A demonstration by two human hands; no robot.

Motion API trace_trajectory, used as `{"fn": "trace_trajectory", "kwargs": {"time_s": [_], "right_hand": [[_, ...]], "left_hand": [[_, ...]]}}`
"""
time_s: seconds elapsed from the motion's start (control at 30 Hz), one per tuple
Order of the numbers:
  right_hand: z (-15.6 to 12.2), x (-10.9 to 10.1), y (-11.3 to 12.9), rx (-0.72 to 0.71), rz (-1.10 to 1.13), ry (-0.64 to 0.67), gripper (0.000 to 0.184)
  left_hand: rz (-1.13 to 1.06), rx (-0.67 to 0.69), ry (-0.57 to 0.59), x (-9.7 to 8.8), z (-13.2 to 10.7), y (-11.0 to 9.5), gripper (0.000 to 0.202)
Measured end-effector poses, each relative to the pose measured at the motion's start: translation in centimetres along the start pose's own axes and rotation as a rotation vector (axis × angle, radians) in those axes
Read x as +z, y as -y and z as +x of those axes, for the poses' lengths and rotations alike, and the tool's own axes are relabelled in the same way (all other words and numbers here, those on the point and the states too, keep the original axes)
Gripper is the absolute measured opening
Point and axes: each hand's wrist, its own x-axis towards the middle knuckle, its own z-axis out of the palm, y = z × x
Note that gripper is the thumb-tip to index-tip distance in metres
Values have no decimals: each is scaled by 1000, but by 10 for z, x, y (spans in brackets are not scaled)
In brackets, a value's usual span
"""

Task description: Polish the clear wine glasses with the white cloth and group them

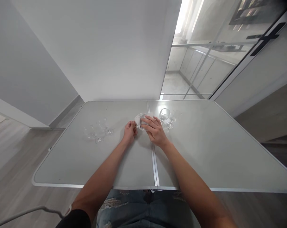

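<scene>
Over the table's middle seam, my left hand (pixel 130 131) is closed, with its fingertips pinching the foot or stem end of a small stemmed glass lying sideways. Most of that glass is hidden by my fingers and by a white tissue (pixel 139 119) wrapped about its bowl. Curled over the tissue and the bowl, my right hand (pixel 155 129) presses the tissue against the glass. Just beyond my right hand, a clear stemmed glass (pixel 164 113) stands upright, with another stemmed glass (pixel 170 125) close beside it.
Several clear stemmed glasses (pixel 100 138) stand grouped on the left half of the pale folding table (pixel 219 152); their outlines are faint. A white wall (pixel 115 57) rises behind the table. At right is a glazed door with a black handle (pixel 264 38).
</scene>
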Motion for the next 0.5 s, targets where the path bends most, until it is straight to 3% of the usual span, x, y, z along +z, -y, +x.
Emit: {"fn": "trace_trajectory", "kwargs": {"time_s": [0.2,0.3,0.4,0.5], "right_hand": [[1,2,1,-98,-21,58,31],[1,3,0,-77,38,85,27],[2,1,-1,66,217,28,26],[3,-2,-4,332,512,-62,26]], "left_hand": [[0,-59,1,2,0,3,37],[77,13,20,3,-2,2,42],[148,140,55,3,-5,0,47],[149,166,102,3,-8,-2,49]]}}
